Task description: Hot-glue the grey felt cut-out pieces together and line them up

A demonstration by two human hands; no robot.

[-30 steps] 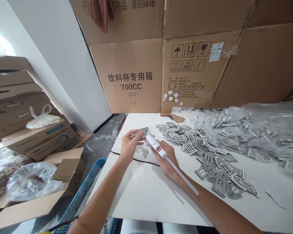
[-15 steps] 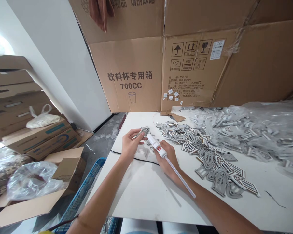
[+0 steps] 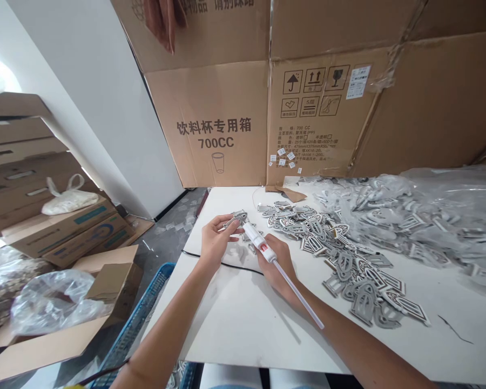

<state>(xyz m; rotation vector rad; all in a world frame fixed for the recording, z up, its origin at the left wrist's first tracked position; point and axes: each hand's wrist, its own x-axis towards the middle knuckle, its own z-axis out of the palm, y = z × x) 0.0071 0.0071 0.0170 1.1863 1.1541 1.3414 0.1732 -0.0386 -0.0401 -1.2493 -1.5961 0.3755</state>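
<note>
Between the thumb and fingers of my left hand (image 3: pixel 215 237) is a small grey cut-out piece (image 3: pixel 238 217), pinched above the white table (image 3: pixel 235 324). My right hand (image 3: pixel 278 265) is wrapped round a white glue gun (image 3: pixel 260 242) with a red mark on its body. A long translucent glue stick (image 3: pixel 299 294) juts from its rear toward my right forearm. The gun's front end is right at the grey piece; whether they touch cannot be told. A few more grey pieces (image 3: pixel 250 237) lie just behind the gun, partly hidden.
A heap of grey and brown-patterned cut-outs (image 3: pixel 348 259) spreads to the right, with plastic-wrapped ones (image 3: pixel 397 216) beyond. Cardboard boxes (image 3: pixel 218 97) wall the back. A black cord (image 3: pixel 243 268) crosses the table. A blue crate (image 3: pixel 146 308) and an open carton (image 3: pixel 117 292) stand at left.
Both hands keep almost the same pose, the glue gun still at the grey piece. The view has shifted very slightly.
</note>
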